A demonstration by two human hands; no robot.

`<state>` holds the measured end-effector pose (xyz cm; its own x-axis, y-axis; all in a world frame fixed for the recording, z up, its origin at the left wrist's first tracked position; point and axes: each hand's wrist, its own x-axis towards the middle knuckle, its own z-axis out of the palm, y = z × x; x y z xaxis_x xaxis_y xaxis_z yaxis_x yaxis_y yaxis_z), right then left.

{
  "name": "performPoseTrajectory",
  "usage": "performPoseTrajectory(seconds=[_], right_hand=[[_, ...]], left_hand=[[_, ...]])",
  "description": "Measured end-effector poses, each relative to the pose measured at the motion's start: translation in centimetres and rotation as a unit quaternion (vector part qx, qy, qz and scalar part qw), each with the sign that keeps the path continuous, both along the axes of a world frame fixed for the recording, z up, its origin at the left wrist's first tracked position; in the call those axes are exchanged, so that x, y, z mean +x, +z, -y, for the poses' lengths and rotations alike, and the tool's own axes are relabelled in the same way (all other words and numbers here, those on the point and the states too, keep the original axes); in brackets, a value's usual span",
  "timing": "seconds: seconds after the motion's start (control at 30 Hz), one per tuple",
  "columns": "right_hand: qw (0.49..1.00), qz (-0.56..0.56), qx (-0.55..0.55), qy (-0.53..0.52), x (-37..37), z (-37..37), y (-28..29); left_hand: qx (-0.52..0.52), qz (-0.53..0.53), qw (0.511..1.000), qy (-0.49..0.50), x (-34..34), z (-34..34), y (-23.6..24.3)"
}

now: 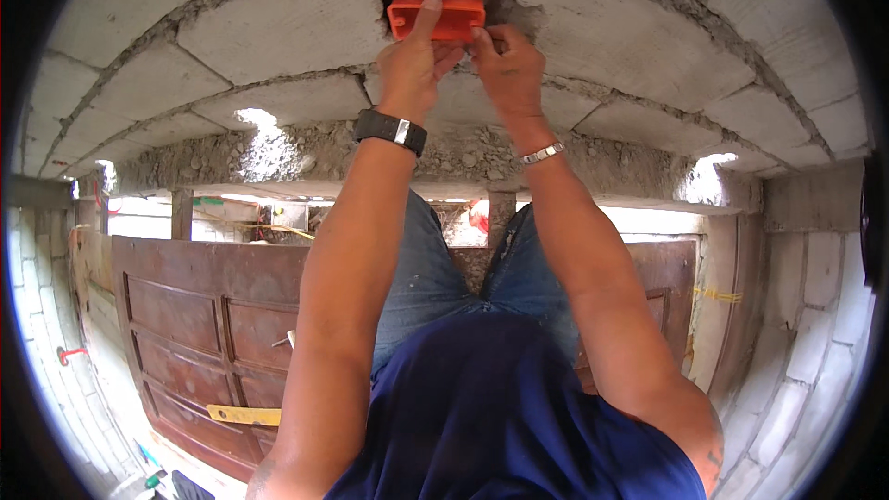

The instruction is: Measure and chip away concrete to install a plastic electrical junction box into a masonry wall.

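Orange box (456,18) sits in a rough hole (384,6) in the block wall (287,28), open face toward the person. Left hand (412,69) is clamped on it: thumb over the front into the opening, fingers below the lower side. Right hand (512,69) is close by, thumb at the lower right corner; from where I stand, can't tell if it pinches or just presses.

Handling: looks like thin plastic, so light and fairly stiff. Long sides probably flex a bit if squeezed hard; corners should be stiffer. Smooth faces, maybe slippery with dusty fingers. Not very fragile, but the rim could crack if forced against the block.

Best hold: thumb inside, fingers under the bottom side, or pinch the short ends near the corners. Broken block edges look crumbly and scratchy; keep fingertips off those.
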<state>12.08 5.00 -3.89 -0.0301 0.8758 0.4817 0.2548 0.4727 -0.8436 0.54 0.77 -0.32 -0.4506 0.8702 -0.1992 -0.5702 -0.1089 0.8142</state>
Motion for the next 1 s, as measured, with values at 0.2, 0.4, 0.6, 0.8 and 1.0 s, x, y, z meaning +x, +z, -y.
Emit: performPoseTrajectory(seconds=[0.2,0.4,0.6,0.8,1.0], right_hand=[[0.999,-0.019,-0.024,0.014,0.8,0.7,0.3],[0.984,0.12,-0.132,0.009,8.9,7.0,-6.3],[0.927,0.326,-0.185,0.008,20.8,16.4,-12.0],[0.92,0.379,-0.093,0.027,20.3,17.3,-13.0],[0.925,0.365,-0.101,0.016,20.6,17.1,-13.6]], left_hand=[[-0.019,0.019,0.999,-0.019,0.1,0.3,0.3],[0.011,0.035,0.999,0.026,0.0,0.2,0.0],[0.025,0.043,0.998,0.025,0.9,-0.1,0.2],[0.019,0.023,0.999,0.042,1.9,-0.3,0.0],[0.004,-0.013,0.999,0.039,2.4,-0.3,0.0]])
